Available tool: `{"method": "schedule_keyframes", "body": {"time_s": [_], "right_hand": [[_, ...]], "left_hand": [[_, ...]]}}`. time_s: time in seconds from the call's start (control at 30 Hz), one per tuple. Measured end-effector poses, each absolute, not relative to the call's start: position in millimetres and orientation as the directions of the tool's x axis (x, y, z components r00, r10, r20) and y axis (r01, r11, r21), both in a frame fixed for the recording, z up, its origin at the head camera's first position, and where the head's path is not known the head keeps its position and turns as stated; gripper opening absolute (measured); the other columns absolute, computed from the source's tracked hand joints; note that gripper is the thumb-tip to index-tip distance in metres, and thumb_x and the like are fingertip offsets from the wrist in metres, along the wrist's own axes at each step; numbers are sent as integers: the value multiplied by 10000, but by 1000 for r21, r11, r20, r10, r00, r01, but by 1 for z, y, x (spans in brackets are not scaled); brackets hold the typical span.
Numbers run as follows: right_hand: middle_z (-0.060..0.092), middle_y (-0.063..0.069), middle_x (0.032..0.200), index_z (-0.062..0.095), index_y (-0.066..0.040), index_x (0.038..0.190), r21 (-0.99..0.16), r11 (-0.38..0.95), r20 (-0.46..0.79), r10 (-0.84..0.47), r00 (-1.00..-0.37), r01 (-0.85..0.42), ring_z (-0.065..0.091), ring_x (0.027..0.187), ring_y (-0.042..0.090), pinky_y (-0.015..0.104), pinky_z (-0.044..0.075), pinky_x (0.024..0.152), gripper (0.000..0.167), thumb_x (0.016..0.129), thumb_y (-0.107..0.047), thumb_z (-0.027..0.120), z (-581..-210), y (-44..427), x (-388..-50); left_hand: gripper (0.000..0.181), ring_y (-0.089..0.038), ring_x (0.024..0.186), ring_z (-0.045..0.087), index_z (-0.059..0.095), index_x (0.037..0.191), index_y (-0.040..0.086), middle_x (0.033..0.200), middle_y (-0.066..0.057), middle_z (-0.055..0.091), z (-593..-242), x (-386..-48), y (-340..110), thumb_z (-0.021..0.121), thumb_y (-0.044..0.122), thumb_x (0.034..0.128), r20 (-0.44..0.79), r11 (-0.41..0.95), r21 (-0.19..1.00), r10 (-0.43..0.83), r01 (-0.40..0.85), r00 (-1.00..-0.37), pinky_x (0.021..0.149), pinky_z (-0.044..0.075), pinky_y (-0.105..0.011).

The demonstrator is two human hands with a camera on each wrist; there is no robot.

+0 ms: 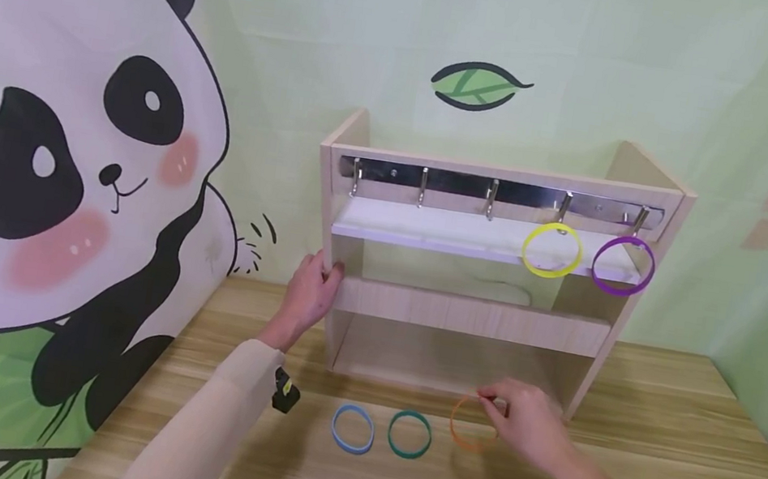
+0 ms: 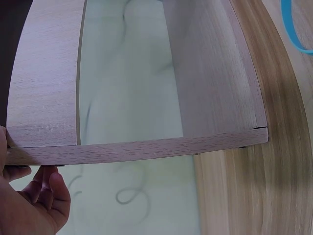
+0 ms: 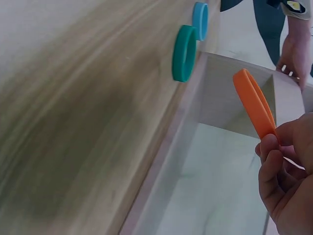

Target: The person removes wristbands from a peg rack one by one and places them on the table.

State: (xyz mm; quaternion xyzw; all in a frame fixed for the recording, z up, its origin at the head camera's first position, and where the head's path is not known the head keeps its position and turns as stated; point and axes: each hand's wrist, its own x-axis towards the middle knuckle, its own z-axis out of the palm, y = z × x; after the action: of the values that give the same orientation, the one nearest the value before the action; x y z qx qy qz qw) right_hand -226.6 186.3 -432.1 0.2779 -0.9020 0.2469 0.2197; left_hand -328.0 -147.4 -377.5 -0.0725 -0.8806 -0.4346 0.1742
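Observation:
My right hand [image 1: 531, 425] pinches an orange silicone wristband [image 3: 255, 104] between thumb and fingers. In the right wrist view the band is tilted up off the table, in front of the wooden shelf [image 1: 469, 317]. My left hand [image 1: 310, 292] grips the edge of the shelf's left side panel [image 2: 146, 151]. A light blue wristband [image 1: 353, 429] and a green wristband [image 1: 410, 435] lie on the table before the shelf. From two right-hand hooks of a metal hook rail [image 1: 458, 183] hang a yellow wristband [image 1: 553, 250] and a purple wristband [image 1: 623, 266].
The shelf stands on a wood-grain table [image 1: 660, 475], close to a printed cloth backdrop [image 1: 292, 55]. Three hooks [image 1: 423, 188] at the rail's left and middle carry no band. A white inner board [image 1: 429, 229] lies behind the rail.

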Motion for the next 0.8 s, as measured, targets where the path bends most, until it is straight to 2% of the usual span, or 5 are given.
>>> {"method": "schedule_keyframes", "body": {"time_s": [0.27, 0.57, 0.8], "right_hand": [[679, 27, 826, 724, -56, 842, -377, 681, 502, -420, -756, -628, 490, 581, -12, 160, 423, 465, 100, 773, 15, 725, -449, 188, -229], [677, 10, 786, 721, -58, 829, -379, 674, 469, -451, -760, -634, 435, 527, -35, 162, 406, 451, 59, 785, -18, 720, -462, 188, -228], [679, -1, 789, 722, -63, 827, -427, 675, 407, -451, -795, -602, 444, 533, -32, 177, 407, 460, 48, 798, -28, 707, -470, 190, -227]], "left_hand": [[449, -289, 1000, 500, 450, 1379, 85, 1099, -166, 493, -378, -328, -147, 390, 311, 995, 354, 607, 750, -33, 263, -935, 800, 519, -456], [448, -291, 1010, 503, 440, 1384, 87, 1111, -163, 486, -377, -328, -147, 386, 308, 998, 349, 597, 757, -26, 266, -937, 800, 523, -460], [438, -295, 1002, 511, 449, 1375, 84, 1109, -169, 491, -378, -328, -147, 392, 301, 999, 359, 592, 758, -29, 273, -933, 790, 528, -466]]}}
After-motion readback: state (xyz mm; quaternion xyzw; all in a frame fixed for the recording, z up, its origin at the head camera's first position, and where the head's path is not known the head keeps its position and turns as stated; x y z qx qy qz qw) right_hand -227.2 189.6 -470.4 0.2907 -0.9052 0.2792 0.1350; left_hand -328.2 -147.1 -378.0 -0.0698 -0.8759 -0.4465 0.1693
